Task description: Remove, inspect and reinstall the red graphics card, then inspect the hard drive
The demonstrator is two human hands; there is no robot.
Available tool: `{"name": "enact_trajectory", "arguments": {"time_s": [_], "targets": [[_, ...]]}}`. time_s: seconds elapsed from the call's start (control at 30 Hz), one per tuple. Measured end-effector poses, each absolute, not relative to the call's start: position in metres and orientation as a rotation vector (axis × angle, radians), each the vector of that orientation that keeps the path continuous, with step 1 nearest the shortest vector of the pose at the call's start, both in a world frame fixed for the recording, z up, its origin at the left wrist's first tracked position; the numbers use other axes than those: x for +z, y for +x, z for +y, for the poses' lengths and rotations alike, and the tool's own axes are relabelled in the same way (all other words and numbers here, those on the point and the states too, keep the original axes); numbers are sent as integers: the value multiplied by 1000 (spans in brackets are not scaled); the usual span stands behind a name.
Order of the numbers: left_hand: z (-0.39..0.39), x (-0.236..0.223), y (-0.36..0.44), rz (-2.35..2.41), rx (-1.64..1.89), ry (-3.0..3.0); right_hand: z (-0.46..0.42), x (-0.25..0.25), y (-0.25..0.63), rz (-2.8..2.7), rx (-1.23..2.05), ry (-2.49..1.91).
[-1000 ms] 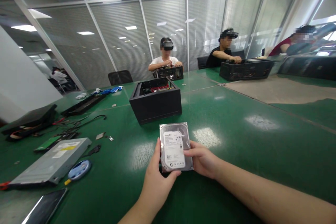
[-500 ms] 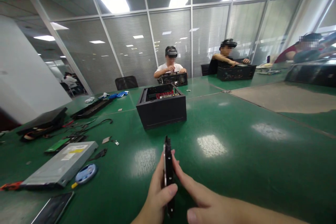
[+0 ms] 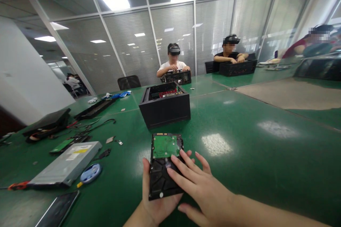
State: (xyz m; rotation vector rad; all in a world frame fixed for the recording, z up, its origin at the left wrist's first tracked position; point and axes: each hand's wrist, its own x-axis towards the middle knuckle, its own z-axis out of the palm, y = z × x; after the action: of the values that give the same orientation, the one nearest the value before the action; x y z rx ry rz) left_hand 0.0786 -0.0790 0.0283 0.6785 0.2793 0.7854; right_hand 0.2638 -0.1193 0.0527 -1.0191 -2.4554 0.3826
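Observation:
A hard drive point(image 3: 159, 179) lies flat on my left hand point(image 3: 161, 208), its green circuit board turned up and its black casing nearer to me. The left thumb grips its left side, and the rest of that hand is mostly hidden beneath the drive. My right hand point(image 3: 202, 184) has its fingers spread, with the fingertips resting on the drive's upper face. Beyond the drive, a black computer case point(image 3: 165, 111) with an open top stands on the green table point(image 3: 239, 163); red parts show inside it.
At left are a silver optical drive point(image 3: 65, 165), a blue round object point(image 3: 91, 173), a phone point(image 3: 58, 210), a screwdriver point(image 3: 18, 186), loose cables point(image 3: 102, 123) and black panels point(image 3: 49, 122). Across the table, people work at other computer cases point(image 3: 237, 68).
The hard drive was on edge between my hands and now lies face up, showing its circuit board. My right hand has turned palm down over it with fingers spread.

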Motion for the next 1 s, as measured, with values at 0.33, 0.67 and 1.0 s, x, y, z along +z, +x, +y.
{"name": "enact_trajectory", "arguments": {"time_s": [0.33,0.67,1.0], "targets": [[-79,23,79,336,817,667,-116,46,263,-2411,250,-1056],[-77,27,80,402,796,763,-114,45,264,-2391,295,-1051],[-75,40,77,689,1009,644,-113,36,265,-2383,288,-1116]]}}
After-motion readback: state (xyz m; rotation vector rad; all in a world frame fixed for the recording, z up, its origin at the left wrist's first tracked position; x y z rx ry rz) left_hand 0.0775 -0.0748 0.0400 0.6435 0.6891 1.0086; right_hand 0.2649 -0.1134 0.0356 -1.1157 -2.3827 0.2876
